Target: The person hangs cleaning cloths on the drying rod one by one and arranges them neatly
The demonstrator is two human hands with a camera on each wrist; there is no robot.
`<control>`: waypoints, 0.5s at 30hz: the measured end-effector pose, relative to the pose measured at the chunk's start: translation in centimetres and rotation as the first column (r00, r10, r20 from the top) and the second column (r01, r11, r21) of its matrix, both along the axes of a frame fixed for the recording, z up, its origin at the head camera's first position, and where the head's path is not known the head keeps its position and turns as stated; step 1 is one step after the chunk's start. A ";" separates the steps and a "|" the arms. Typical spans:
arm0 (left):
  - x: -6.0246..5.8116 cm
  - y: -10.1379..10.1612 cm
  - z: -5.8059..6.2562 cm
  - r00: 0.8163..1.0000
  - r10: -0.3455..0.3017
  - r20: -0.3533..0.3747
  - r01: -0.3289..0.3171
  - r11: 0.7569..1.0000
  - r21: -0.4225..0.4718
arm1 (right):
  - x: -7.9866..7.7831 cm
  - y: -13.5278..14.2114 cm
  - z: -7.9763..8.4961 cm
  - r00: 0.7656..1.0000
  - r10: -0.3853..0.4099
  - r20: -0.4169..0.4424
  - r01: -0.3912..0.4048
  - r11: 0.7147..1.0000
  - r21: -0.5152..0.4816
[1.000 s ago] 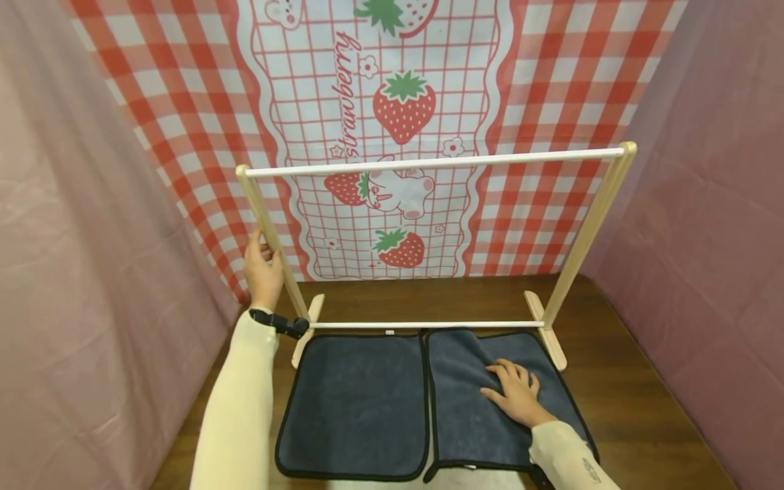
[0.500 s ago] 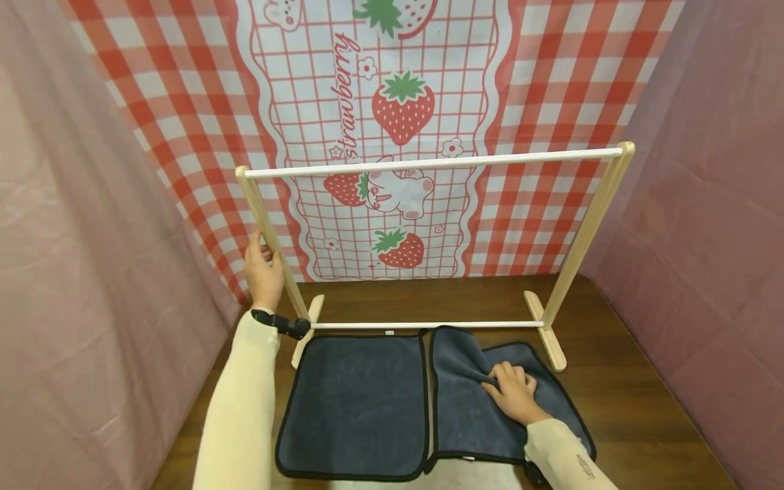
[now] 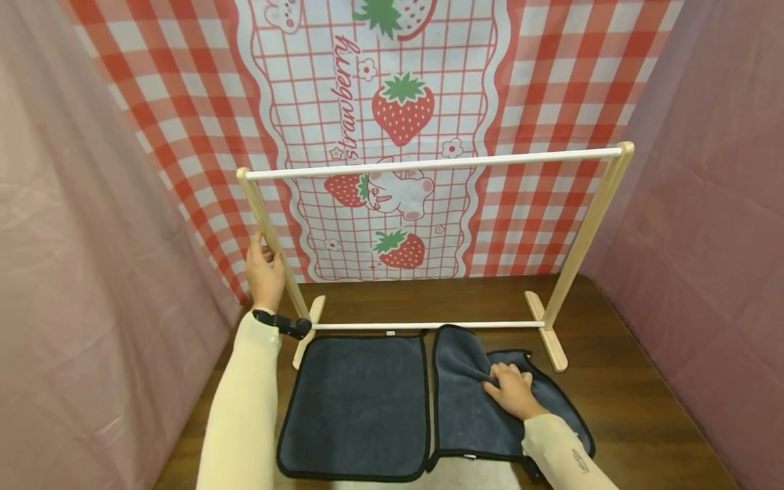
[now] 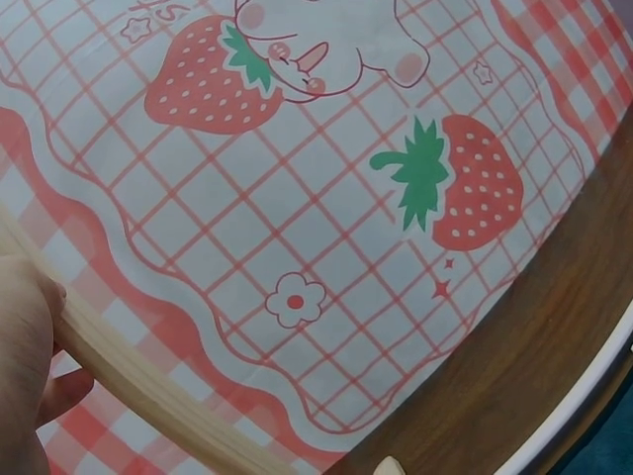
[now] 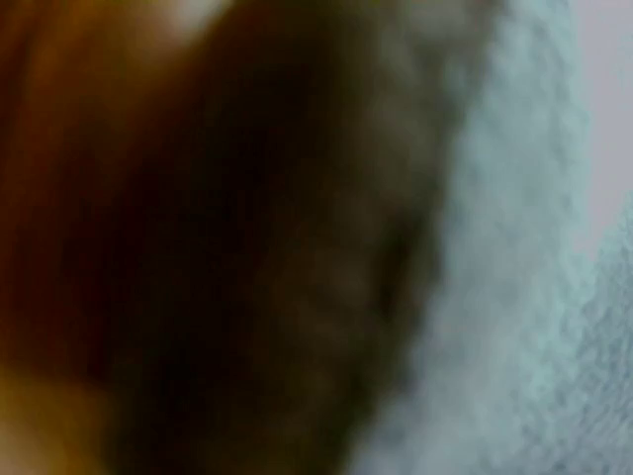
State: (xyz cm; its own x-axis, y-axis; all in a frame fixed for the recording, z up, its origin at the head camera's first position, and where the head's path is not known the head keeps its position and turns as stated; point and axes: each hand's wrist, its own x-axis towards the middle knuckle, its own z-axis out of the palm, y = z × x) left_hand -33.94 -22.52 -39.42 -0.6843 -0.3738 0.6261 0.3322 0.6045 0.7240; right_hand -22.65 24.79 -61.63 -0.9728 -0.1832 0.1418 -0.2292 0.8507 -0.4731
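A wooden rack [image 3: 429,164] with two white rods stands upright on the table. My left hand [image 3: 265,273] grips its left post; in the left wrist view, thumb and fingers of that hand [image 4: 25,366] lie around the pale wood post [image 4: 148,396]. On the right, a dark grey towel [image 3: 468,425] with black edging lies rumpled, and my right hand [image 3: 514,393] pinches a gathered fold near its middle. A second, matching towel [image 3: 355,408] lies flat to the left. The right wrist view is mostly dark blur beside fuzzy grey fabric [image 5: 514,247].
The brown wooden table [image 3: 637,395] extends right of the towels. Behind the rack hangs a red checked strawberry cloth [image 3: 539,88]. Pink curtains [image 3: 92,238] close off both sides. The rack's lower rod [image 3: 422,325] runs just beyond the towels' far edges.
My right hand's fingers have curled in and bunched the right towel, whose far right corner has drawn toward me. The left hand and rack have hardly moved.
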 end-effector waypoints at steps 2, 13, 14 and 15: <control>0.0 0.0 0.1 1.000 0.000 0.000 0.000 1.000 -0.004 | -0.1 0.0 0.0 1.000 0.002 -0.010 -0.002 1.000 -0.009; 0.1 0.0 0.1 1.000 -0.006 0.027 0.006 1.000 -0.002 | -0.1 -0.3 0.3 0.970 0.105 -0.221 -0.122 0.990 -0.064; 0.1 0.0 0.1 1.000 -0.006 0.026 0.006 1.000 -0.002 | -0.2 -0.3 0.5 0.963 0.119 -0.241 -0.138 0.988 -0.065; 0.1 -0.1 0.1 1.000 -0.005 0.027 0.005 1.000 -0.002 | -0.2 -0.3 0.8 0.955 0.131 -0.267 -0.153 0.986 -0.063</control>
State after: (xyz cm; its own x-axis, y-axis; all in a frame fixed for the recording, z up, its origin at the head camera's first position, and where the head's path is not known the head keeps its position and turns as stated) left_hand -33.87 -22.60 -39.37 -0.7027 -0.3692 0.6082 0.3160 0.6040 0.7317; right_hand -22.88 24.51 -60.85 -0.8646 -0.2939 0.4075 -0.4696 0.7610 -0.4476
